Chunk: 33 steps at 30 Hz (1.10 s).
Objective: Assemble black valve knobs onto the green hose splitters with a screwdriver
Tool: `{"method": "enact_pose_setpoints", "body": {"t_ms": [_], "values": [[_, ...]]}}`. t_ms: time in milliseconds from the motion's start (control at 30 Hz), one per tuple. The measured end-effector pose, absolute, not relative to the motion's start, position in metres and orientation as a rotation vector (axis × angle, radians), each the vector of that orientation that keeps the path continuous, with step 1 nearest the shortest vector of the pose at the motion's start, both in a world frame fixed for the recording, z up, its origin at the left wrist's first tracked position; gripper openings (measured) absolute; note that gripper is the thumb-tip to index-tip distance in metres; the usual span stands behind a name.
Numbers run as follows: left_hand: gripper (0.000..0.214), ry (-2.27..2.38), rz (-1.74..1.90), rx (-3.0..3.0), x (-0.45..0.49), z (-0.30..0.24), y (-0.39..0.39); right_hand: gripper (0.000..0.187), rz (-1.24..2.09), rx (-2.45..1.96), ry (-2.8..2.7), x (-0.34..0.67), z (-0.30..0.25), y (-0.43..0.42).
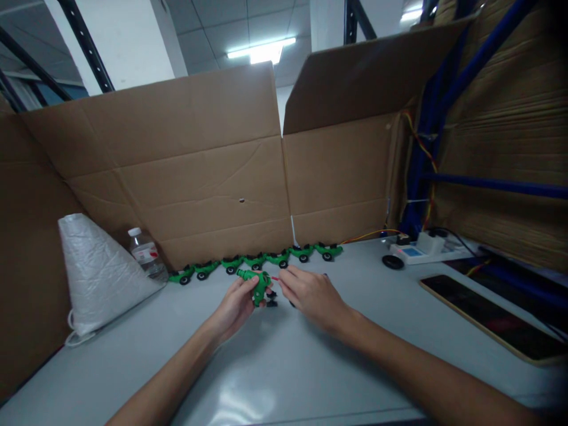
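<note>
My left hand [239,305] is closed around a green toy drill [258,287], a pistol-shaped plastic piece, above the middle of the table. My right hand [308,294] is beside it, fingers pinched on a thin red rod [275,278] that points at the drill's right end. Whether the rod touches the drill is too small to tell. Just below the drill, a small black part [272,300] shows between the hands. Behind them, several green toy cars [231,264] with black wheels stand in a row along the cardboard.
Cardboard walls [213,183] enclose the grey table [275,367]. At left are a white padded bag [102,278] and a water bottle [146,254]. On the right lie a phone [492,316], a power strip [421,251] with cables, and a black ring [393,262], beside a blue rack.
</note>
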<state>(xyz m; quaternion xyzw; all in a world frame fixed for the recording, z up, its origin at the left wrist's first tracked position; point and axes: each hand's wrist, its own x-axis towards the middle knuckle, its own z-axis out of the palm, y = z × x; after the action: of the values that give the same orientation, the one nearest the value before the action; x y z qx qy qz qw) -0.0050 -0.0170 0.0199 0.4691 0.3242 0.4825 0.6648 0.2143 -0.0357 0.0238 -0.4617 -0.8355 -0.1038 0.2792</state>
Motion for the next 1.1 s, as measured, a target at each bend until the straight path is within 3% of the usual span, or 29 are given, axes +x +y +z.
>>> {"method": "enact_pose_setpoints", "body": {"t_ms": [333, 500, 733, 1100], "values": [[0.027, 0.725, 0.988, 1.088, -0.012, 0.02, -0.014, 0.017, -0.102, -1.091, -2.304, 0.224, 0.03, -0.034], [0.029, 0.753, 1.026, 1.107, -0.011, 0.018, -0.012, 0.008, -0.297, -1.202, -2.282, 0.214, 0.029, -0.043], [0.028, 0.735, 1.133, 1.079, 0.002, 0.016, -0.017, 0.016, -0.472, -1.358, -2.297, 0.202, 0.032, -0.063], [0.031, 0.813, 1.104, 0.999, 0.001, 0.005, -0.013, 0.018, -0.371, -1.268, -2.437, 0.207, 0.031, -0.055]]}}
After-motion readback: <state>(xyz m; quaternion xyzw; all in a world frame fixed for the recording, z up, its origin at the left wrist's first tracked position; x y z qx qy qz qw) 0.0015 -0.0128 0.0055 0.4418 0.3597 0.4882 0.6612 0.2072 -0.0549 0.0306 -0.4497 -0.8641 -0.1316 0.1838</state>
